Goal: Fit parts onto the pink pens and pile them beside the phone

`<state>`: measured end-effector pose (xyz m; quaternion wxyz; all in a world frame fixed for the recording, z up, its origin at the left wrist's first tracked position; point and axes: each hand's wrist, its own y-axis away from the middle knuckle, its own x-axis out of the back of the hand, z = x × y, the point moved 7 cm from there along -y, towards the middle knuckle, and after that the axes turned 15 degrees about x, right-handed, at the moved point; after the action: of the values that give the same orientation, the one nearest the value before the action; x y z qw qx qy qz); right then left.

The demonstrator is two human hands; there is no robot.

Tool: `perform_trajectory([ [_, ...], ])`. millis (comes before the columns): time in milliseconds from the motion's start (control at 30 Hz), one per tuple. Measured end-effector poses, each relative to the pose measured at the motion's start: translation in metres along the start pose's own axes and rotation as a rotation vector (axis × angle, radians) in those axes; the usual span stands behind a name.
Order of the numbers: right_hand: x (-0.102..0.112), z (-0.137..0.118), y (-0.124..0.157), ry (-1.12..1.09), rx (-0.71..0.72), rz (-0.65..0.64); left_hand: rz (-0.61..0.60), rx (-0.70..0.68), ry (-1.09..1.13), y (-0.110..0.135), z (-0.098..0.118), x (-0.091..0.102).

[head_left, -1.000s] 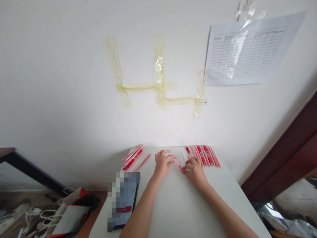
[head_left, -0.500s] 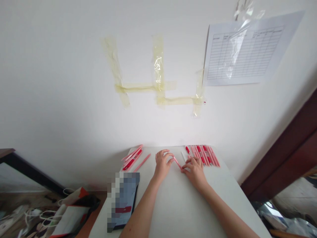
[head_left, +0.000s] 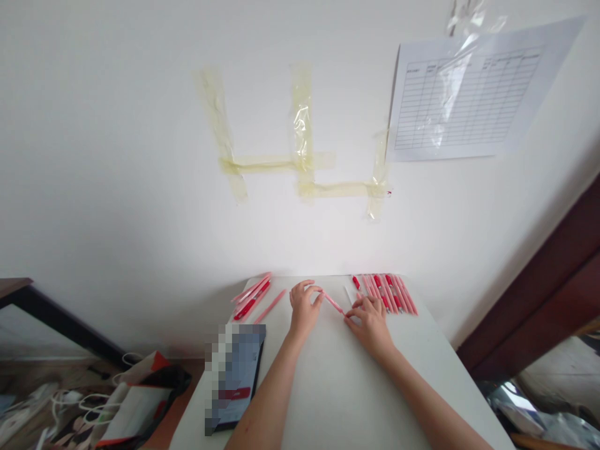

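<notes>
A pink pen (head_left: 334, 303) lies slanted between my two hands on the white table (head_left: 337, 387). My left hand (head_left: 304, 309) pinches its far end with thumb and fingers. My right hand (head_left: 372, 322) pinches the near end, fingers curled. Just right of my right hand, a row of several pink and red pens (head_left: 389, 294) lies side by side. Several more pink and red pens (head_left: 253, 299) lie loose at the table's far left corner.
A dark tablet (head_left: 234, 378) lies on the table's left edge. The white wall behind carries yellowed tape strips (head_left: 300, 169) and a ruled paper sheet (head_left: 469, 100). Bags and cables (head_left: 112, 406) clutter the floor at left; a dark wooden frame (head_left: 539, 300) stands at right.
My left hand has shifted slightly up and left, closing its fingers more on the pen's far end. The pen now lies a little flatter. My right hand has barely moved.
</notes>
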<state>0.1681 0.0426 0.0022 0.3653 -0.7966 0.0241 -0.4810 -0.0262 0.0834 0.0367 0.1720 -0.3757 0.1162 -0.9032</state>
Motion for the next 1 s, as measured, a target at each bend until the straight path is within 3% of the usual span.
perform_trajectory([
  [500, -0.003, 0.001, 0.001, 0.049, 0.04, 0.01, 0.028, -0.049, 0.137, 0.001, 0.003, 0.002],
  [1000, -0.001, 0.001, 0.001, 0.065, 0.031, 0.02, 0.076, 0.114, 0.04, -0.004, -0.012, 0.004],
])
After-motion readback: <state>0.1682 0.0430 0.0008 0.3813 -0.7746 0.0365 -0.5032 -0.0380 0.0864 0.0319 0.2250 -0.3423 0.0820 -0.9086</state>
